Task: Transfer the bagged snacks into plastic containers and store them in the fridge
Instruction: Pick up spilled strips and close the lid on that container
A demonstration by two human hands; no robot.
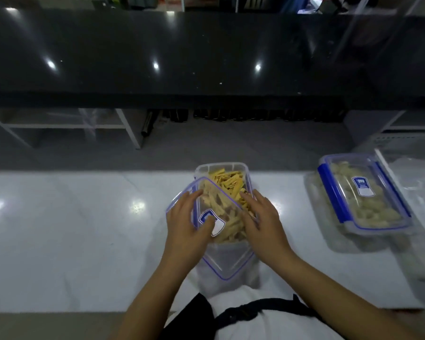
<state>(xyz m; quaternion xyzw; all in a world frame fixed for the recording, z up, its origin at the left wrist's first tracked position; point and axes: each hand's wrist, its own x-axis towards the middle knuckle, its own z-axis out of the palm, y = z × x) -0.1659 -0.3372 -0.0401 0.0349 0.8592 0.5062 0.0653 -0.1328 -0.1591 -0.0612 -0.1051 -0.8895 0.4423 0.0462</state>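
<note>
near the counter's [84,229] front edge, the left grip [189,222] clasps the clear lid [227,263], askew over the container [221,165] of yellow snack sticks [231,182]; the right grip [260,217] rests wide, fingers flat on it.

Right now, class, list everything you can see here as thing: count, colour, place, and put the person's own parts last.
open container: one, clear, middle of the white counter
snack sticks: many, yellow, in the open container
lid: one, clear with blue rim, askew over the open container
closed container: one, clear, blue clips, right
pale snacks: many, whitish, in the closed container
plastic bag: clear, far right
black counter: one, behind, higher
left hand: one, holding the lid's left side
right hand: one, touching the lid's right edge
</note>
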